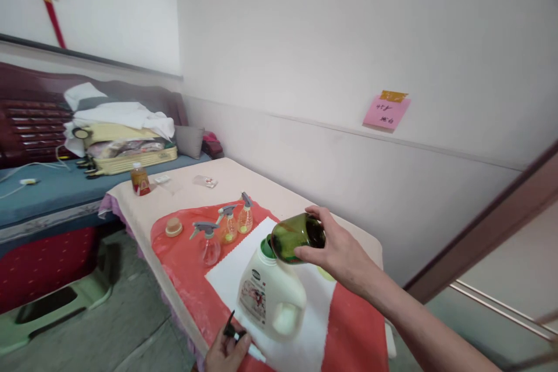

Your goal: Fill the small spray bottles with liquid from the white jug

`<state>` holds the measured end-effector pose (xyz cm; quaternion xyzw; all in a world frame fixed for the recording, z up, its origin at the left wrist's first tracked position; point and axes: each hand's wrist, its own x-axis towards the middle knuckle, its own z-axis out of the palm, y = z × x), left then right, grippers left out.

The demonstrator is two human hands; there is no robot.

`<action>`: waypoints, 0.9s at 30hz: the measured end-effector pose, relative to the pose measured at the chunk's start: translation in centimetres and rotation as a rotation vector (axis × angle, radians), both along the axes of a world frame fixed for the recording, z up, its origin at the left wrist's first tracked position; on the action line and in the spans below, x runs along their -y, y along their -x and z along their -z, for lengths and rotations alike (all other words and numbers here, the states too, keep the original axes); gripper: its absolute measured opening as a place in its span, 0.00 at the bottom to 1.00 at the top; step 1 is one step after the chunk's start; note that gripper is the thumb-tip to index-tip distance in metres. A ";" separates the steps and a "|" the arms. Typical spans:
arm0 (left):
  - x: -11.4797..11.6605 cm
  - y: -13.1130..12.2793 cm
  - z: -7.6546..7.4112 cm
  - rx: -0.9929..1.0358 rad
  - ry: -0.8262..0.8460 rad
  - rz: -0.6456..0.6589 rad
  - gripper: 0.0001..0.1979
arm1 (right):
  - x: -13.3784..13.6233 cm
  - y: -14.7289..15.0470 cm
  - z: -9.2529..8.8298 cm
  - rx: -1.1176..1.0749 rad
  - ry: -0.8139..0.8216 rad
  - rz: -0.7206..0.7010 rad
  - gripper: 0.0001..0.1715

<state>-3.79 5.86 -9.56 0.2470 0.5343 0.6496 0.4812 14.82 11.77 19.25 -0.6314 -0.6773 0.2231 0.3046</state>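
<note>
Now, head view, right hand (340, 247): our grip wraps around the green bottle (290, 238), tilted at the mouth of the pale jug (272, 293), perhaps lining them up.
Left hand (224, 356): we pinch the black pump (235, 332), perhaps for cleanliness.
Pale jug: upright on white paper (317, 317) and red sheeting (353, 331), over our desk (244, 179), likely against drips.

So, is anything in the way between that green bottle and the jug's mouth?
Nothing visible: the right hand holds the green bottle tilted close to the spout of the jug, though whether they touch is unclear. The spray bottles stand off to the side.
</note>
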 end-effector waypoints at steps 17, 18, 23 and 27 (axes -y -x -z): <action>0.2 0.2 -1.7 0.056 -0.008 0.037 0.24 | -2.6 4.2 -3.2 0.358 -0.119 -0.178 0.33; 0.2 0.2 -1.5 0.053 -0.009 0.034 0.24 | -2.5 4.3 -3.3 0.355 -0.121 -0.180 0.35; 0.0 0.0 -0.4 0.016 -0.006 0.004 0.23 | -2.0 4.0 -2.8 0.292 -0.144 -0.194 0.37; 0.0 0.1 0.1 0.020 -0.004 0.004 0.23 | -1.5 2.3 -1.1 0.093 -0.207 -0.130 0.40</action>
